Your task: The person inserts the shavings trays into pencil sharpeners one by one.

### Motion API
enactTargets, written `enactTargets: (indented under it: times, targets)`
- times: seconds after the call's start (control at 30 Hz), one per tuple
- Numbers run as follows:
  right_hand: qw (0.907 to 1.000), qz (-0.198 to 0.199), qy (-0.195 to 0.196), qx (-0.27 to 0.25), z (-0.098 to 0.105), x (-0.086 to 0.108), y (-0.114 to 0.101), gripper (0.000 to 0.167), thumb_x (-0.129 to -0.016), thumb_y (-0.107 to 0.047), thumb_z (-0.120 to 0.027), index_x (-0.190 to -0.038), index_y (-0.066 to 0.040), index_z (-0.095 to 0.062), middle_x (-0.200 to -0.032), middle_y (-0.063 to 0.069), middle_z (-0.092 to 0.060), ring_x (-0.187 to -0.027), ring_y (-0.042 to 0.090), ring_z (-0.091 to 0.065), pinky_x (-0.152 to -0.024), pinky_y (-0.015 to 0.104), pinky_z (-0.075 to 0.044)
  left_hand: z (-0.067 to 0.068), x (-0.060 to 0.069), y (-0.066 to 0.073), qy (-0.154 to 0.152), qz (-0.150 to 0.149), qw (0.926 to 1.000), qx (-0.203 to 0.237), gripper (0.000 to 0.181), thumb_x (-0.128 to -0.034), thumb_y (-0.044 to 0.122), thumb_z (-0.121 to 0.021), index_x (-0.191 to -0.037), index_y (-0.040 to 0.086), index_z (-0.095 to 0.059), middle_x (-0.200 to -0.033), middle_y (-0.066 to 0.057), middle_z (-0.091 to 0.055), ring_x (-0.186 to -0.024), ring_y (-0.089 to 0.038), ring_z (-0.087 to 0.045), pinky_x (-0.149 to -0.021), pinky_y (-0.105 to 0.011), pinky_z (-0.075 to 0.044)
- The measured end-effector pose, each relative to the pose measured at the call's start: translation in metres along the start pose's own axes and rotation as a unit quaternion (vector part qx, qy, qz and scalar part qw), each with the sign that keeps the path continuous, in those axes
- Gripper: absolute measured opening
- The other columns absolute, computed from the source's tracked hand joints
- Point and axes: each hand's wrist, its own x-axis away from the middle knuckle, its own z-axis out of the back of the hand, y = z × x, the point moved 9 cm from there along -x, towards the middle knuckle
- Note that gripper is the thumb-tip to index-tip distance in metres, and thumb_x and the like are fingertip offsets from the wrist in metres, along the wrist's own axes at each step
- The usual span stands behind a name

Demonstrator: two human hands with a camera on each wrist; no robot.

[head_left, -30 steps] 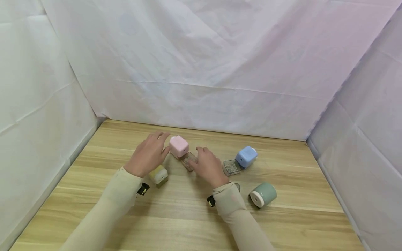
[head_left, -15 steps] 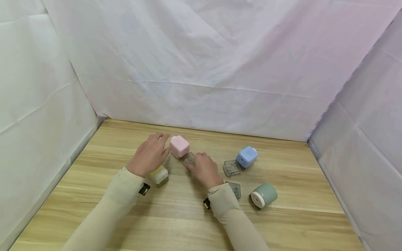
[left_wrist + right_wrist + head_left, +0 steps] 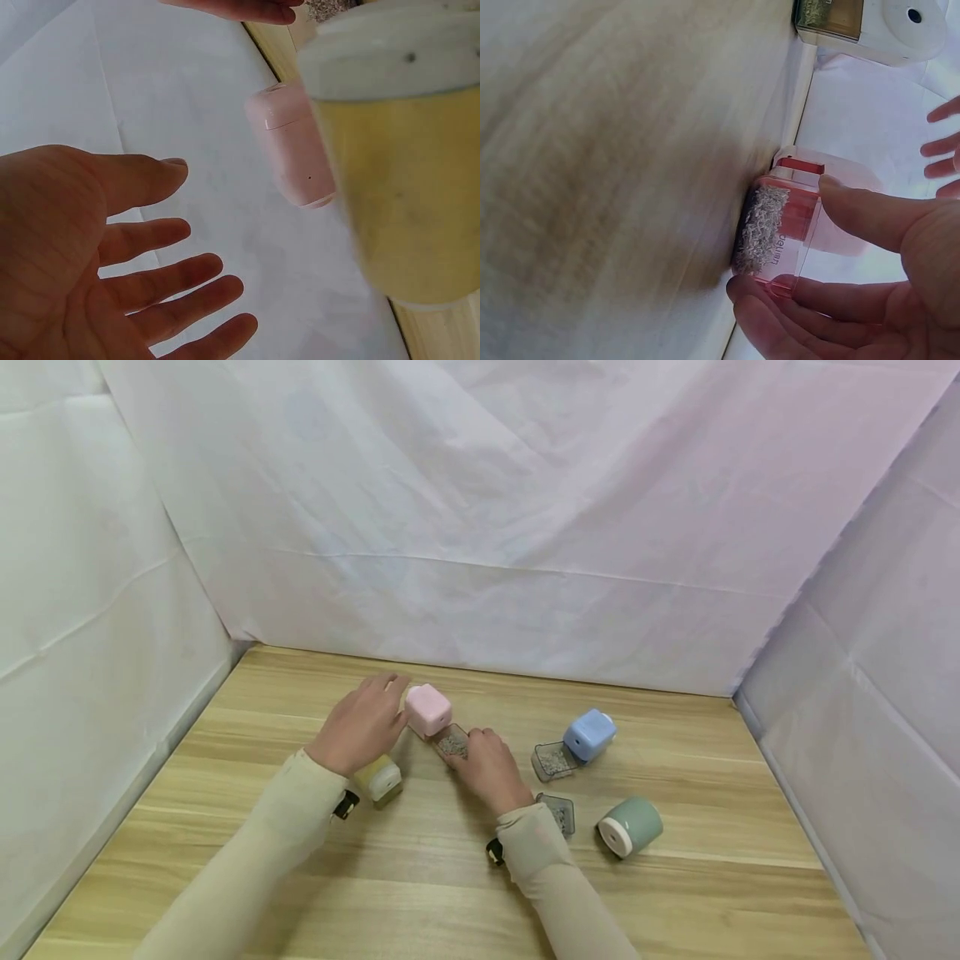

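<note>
A pink sharpener body (image 3: 428, 710) lies on the table, with a clear pinkish tray (image 3: 769, 229) of grey shavings in front of it. My right hand (image 3: 491, 770) holds that tray between the thumb on one side and the fingers on the other. Beside the pink body, my left hand (image 3: 360, 722) hovers with fingers spread and nothing in it; in the left wrist view the palm (image 3: 67, 255) faces up empty. Near that wrist sits a yellow and white sharpener (image 3: 381, 779), large in the left wrist view.
To the right lies a blue sharpener body (image 3: 590, 734) with a clear tray of shavings (image 3: 553, 762) next to it. Another tray with shavings (image 3: 560, 815) is behind my right wrist, and a green round sharpener (image 3: 632, 827) lies on its side farther right. White cloth (image 3: 480, 527) surrounds the table.
My right hand has moved slightly left and down, and its fingers have closed on the sides of the pinkish tray. My left hand has barely moved.
</note>
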Motion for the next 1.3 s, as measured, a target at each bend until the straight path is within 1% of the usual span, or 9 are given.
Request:
enactTargets:
  times: [0.13,0.27,0.4,0.6,0.73,0.83,0.97,1.17,1.3]
  targets:
    - [0.9999,0.005,0.007,-0.004,0.000,0.001,-0.001,0.047,-0.097,-0.030,-0.083,-0.115,0.010,-0.069,-0.105,0.019,-0.068,-0.088,0.029,-0.066,-0.081,0.046,-0.060,-0.001,-0.009,0.004,-0.014,-0.028,0.9994,-0.011,0.048,-0.0970,0.001,-0.074,-0.141,-0.012,-0.060,-0.137,-0.033,-0.066,-0.124,-0.046,-0.068,-0.099,-0.056,-0.061]
    - [0.9999,0.004,0.012,-0.008,0.001,0.003,-0.001,0.045,-0.097,-0.030,-0.083,-0.114,0.010,-0.070,-0.103,0.019,-0.068,-0.087,0.028,-0.065,-0.079,0.045,-0.060,-0.012,-0.020,0.001,-0.072,-0.040,0.9962,-0.028,0.056,-0.0941,-0.005,-0.076,-0.146,-0.011,-0.056,-0.145,-0.030,-0.063,-0.131,-0.044,-0.065,-0.106,-0.053,-0.059]
    - [0.9998,0.006,0.015,-0.008,0.001,0.004,-0.001,0.044,-0.097,-0.029,-0.083,-0.113,0.009,-0.070,-0.103,0.019,-0.069,-0.087,0.028,-0.066,-0.079,0.045,-0.060,-0.024,-0.030,-0.004,-0.127,-0.049,0.9904,-0.022,0.062,-0.0928,-0.011,-0.073,-0.151,-0.010,-0.052,-0.151,-0.029,-0.059,-0.138,-0.044,-0.061,-0.113,-0.053,-0.054]
    - [0.9998,0.005,0.017,-0.012,-0.001,0.004,0.000,0.045,-0.098,-0.029,-0.083,-0.119,0.009,-0.070,-0.110,0.021,-0.070,-0.094,0.031,-0.069,-0.084,0.047,-0.062,-0.039,-0.042,-0.011,-0.189,-0.078,0.9787,-0.016,0.067,-0.0913,-0.012,-0.075,-0.153,-0.006,-0.051,-0.155,-0.030,-0.055,-0.140,-0.046,-0.058,-0.112,-0.055,-0.055]
    - [0.9996,0.010,0.021,-0.015,-0.002,0.006,-0.002,0.047,-0.099,-0.029,-0.081,-0.122,0.010,-0.069,-0.114,0.022,-0.069,-0.099,0.034,-0.071,-0.088,0.049,-0.062,-0.048,-0.051,-0.015,-0.223,-0.092,0.9702,-0.024,0.060,-0.0966,-0.018,-0.062,-0.155,-0.006,-0.050,-0.157,-0.030,-0.053,-0.145,-0.046,-0.054,-0.118,-0.056,-0.049]
    - [0.9994,0.017,0.025,-0.017,-0.001,0.007,-0.005,0.047,-0.098,-0.029,-0.082,-0.121,0.010,-0.069,-0.113,0.022,-0.069,-0.097,0.033,-0.070,-0.087,0.050,-0.062,-0.055,-0.057,-0.017,-0.240,-0.098,0.9655,-0.025,0.056,-0.0989,-0.019,-0.056,-0.153,-0.007,-0.052,-0.156,-0.030,-0.055,-0.145,-0.047,-0.054,-0.120,-0.056,-0.047]
    - [0.9993,0.021,0.027,-0.017,-0.001,0.008,-0.006,0.046,-0.098,-0.029,-0.082,-0.120,0.010,-0.070,-0.111,0.022,-0.069,-0.095,0.033,-0.070,-0.086,0.049,-0.062,-0.062,-0.063,-0.018,-0.257,-0.109,0.9599,-0.025,0.054,-0.0973,-0.019,-0.061,-0.149,-0.004,-0.058,-0.150,-0.028,-0.061,-0.140,-0.046,-0.059,-0.117,-0.054,-0.051]
    - [0.9992,0.024,0.029,-0.014,-0.001,0.008,-0.005,0.047,-0.097,-0.029,-0.083,-0.120,0.010,-0.070,-0.112,0.022,-0.070,-0.094,0.033,-0.070,-0.086,0.048,-0.062,-0.070,-0.068,-0.015,-0.260,-0.133,0.9561,-0.022,0.039,-0.0921,-0.013,-0.074,-0.128,0.001,-0.074,-0.126,-0.019,-0.077,-0.115,-0.036,-0.072,-0.096,-0.044,-0.062]
    - [0.9993,0.024,0.029,-0.009,-0.001,0.008,-0.004,0.048,-0.097,-0.030,-0.083,-0.121,0.010,-0.070,-0.111,0.021,-0.070,-0.094,0.032,-0.070,-0.084,0.047,-0.062,-0.073,-0.071,-0.014,-0.257,-0.127,0.9578,-0.018,0.032,-0.0910,-0.011,-0.076,-0.120,0.003,-0.079,-0.117,-0.016,-0.079,-0.107,-0.032,-0.073,-0.088,-0.040,-0.063]
